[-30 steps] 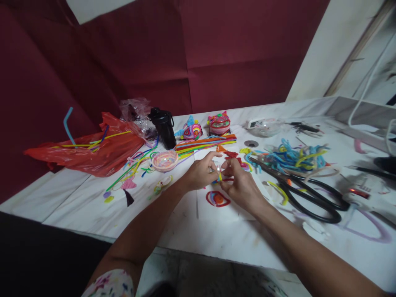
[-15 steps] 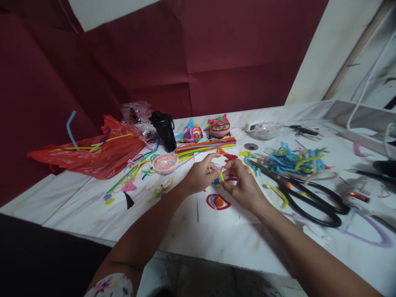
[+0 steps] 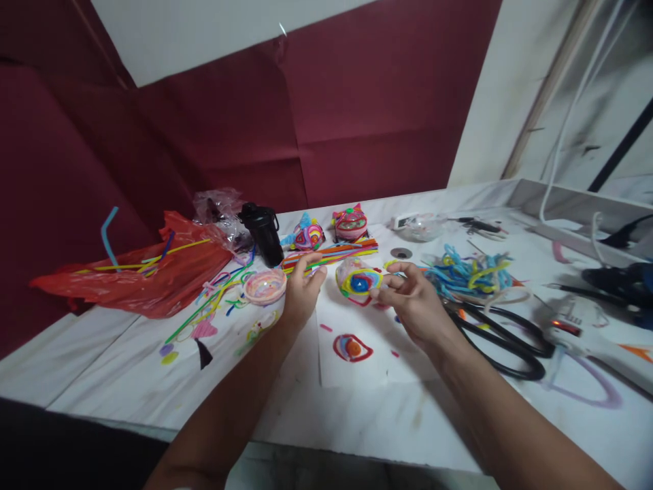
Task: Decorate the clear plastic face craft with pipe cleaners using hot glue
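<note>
My left hand (image 3: 304,292) is held above the table with its fingers apart and nothing in it. My right hand (image 3: 415,303) pinches the right edge of a rounded pipe-cleaner eye piece (image 3: 360,282), which has a blue centre, a yellow rim and some red and green. Whether the piece rests on the paper below is hard to tell. Nearer to me on the white paper (image 3: 337,374) lies a flat red-rimmed eye shape (image 3: 352,348) with an orange middle. A pink and orange coiled dish (image 3: 264,286) sits left of my left hand.
Large black-handled scissors (image 3: 510,367), a glue gun (image 3: 586,323) and a tangle of pipe cleaners (image 3: 469,269) lie to the right. Straight pipe cleaners (image 3: 331,253), two decorated figures and a black bottle (image 3: 262,235) are behind. A red plastic bag (image 3: 137,272) lies left.
My hands, together over the eye piece before, have come apart. The left has moved left and opened; the right stays at the piece's edge. More of the eye piece shows now, and the view has shifted.
</note>
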`<state>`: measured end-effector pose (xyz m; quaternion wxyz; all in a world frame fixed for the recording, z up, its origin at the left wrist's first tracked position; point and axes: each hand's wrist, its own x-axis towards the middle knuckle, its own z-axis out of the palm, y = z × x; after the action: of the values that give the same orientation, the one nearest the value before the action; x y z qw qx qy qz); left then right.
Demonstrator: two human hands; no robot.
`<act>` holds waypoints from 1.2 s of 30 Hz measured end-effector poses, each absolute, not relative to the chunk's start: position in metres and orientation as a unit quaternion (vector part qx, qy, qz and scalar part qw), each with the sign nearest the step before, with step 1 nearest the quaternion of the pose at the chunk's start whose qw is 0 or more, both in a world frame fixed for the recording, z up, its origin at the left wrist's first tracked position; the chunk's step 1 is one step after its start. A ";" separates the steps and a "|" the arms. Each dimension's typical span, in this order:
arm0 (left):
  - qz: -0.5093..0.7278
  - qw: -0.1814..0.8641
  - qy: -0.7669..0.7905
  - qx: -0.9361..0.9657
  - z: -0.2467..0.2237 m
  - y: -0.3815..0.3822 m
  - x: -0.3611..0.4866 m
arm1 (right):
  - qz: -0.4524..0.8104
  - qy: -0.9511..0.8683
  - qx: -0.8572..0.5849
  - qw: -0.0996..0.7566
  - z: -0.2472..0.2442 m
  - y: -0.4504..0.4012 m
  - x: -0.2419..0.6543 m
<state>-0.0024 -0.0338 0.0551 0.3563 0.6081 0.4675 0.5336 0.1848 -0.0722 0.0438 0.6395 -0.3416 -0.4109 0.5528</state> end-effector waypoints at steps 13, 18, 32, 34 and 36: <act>0.475 0.707 0.357 0.384 0.035 -0.032 0.005 | 0.667 -0.258 -0.253 0.651 0.042 -0.064 0.197; 0.500 0.707 0.333 0.374 0.031 -0.035 0.007 | 0.677 -0.242 -0.255 0.646 0.033 -0.058 0.198; 0.528 0.698 0.342 0.343 0.017 -0.028 0.005 | 0.650 -0.270 -0.300 0.644 0.023 -0.057 0.192; 0.525 0.697 0.340 0.351 0.016 -0.028 0.005 | 0.649 -0.266 -0.305 0.645 0.024 -0.057 0.190; 0.524 0.693 0.342 0.358 0.015 -0.029 0.005 | 0.636 -0.268 -0.319 0.649 0.025 -0.058 0.188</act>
<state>0.0050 -0.0285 0.0155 0.6929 0.3583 0.3422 0.5237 0.1882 -0.0581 0.0253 0.6492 -0.3190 -0.2681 0.6363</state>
